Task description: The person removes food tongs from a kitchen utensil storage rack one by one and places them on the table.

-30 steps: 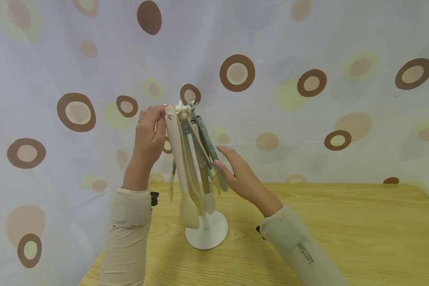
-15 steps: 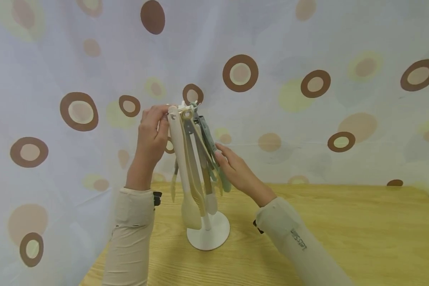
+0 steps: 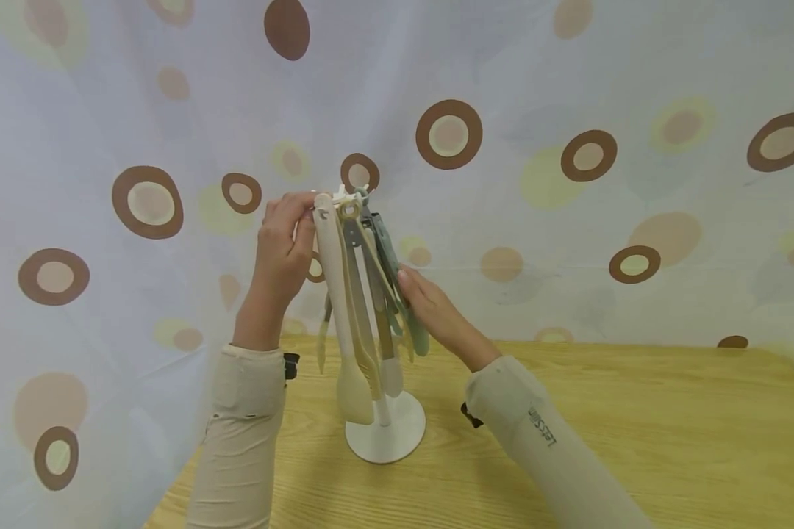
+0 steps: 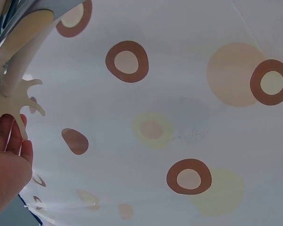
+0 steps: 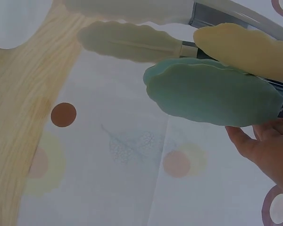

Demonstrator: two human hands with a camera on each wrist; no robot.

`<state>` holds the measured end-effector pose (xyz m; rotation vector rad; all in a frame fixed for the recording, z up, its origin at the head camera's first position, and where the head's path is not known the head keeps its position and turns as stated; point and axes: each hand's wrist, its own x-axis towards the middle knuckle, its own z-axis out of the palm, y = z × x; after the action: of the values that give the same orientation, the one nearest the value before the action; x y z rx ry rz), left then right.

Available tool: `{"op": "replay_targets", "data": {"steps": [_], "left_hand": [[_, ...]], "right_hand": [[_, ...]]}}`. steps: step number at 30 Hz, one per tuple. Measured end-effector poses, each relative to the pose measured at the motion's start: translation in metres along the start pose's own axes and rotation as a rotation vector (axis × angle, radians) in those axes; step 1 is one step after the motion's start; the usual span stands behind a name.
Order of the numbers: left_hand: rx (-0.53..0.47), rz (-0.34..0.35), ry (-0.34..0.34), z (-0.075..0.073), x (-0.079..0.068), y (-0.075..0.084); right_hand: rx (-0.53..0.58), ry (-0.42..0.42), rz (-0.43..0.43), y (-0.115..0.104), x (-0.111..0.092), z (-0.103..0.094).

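A white utensil stand (image 3: 384,433) holds several hanging kitchen tools. My left hand (image 3: 281,242) holds the hooked top of the stand from the left; in the left wrist view its fingertips curl between the pale curved hooks (image 4: 28,94). At the stand's right side hang green tongs (image 3: 418,334). My right hand (image 3: 440,312) grips them partway down, some fingers hidden behind them. In the right wrist view, the green tongs' scalloped head (image 5: 212,94) lies right against that hand's fingers. A cream spoon-like tool (image 3: 353,389) hangs at the front.
Yellow tongs (image 5: 245,49) and other pale scalloped tool heads (image 5: 132,42) hang close beside the green one. The stand's round base rests on a wooden table (image 3: 569,441). A dotted curtain (image 3: 503,73) hangs behind and to the left.
My right hand has moved left from beside the green tongs and now grips them. The left hand stays at the stand's top. The view has shifted slightly.
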<state>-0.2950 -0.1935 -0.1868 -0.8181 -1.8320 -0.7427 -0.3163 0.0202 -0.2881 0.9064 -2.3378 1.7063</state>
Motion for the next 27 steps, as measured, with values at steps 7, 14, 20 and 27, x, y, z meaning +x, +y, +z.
{"op": "replay_targets", "data": {"steps": [7, 14, 20, 27], "left_hand": [[-0.001, 0.005, -0.008, 0.002, 0.001, 0.002], [0.005, 0.006, -0.005, 0.001, 0.003, 0.003], [0.012, -0.007, -0.013, 0.0, 0.002, 0.003], [0.012, -0.025, -0.015, -0.001, 0.0, 0.001]], "right_hand": [[0.153, -0.056, -0.002, 0.0, 0.009, -0.01], [0.294, -0.124, -0.009, 0.006, 0.017, -0.012], [0.422, -0.135, 0.011, 0.007, 0.019, -0.01], [0.477, -0.143, 0.036, 0.008, 0.017, -0.007]]}}
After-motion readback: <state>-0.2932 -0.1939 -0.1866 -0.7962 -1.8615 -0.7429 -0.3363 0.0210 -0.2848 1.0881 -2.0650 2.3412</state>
